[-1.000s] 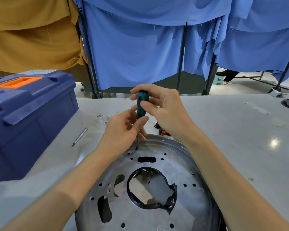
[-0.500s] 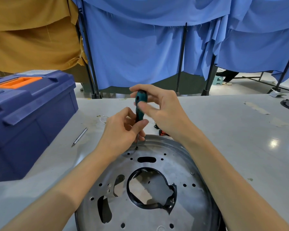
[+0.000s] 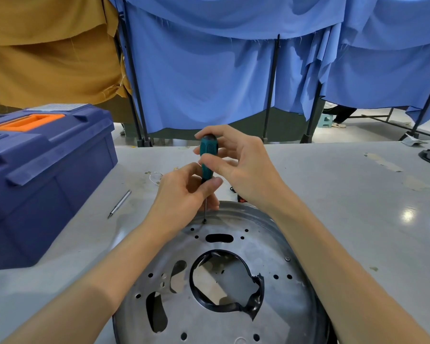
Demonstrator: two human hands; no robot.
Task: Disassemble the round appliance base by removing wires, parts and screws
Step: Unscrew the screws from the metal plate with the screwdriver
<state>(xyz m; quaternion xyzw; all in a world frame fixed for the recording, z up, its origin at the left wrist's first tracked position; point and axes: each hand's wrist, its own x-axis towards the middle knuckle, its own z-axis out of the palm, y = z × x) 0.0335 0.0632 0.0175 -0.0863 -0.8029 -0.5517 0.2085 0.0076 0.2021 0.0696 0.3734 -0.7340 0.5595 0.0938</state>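
Teal screwdriver (image 3: pixel 207 157) stays upright mid-frame, tip on the round metal base (image 3: pixel 221 281); right hand (image 3: pixel 243 165) has regripped its handle, left hand (image 3: pixel 181 194) still pinches the lower handle.

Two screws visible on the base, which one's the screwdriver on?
The far-rim screw, under the screwdriver tip. The other screw sits untouched by the right forearm.

Right hand (image 3: pixel 243 167) — fingers shifted round screwdriver (image 3: pixel 207 157)

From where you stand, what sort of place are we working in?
Probably a workshop or recording bay: a grey worktable with a blue toolbox, cloth curtains hung on stands, and a metal appliance base under disassembly.
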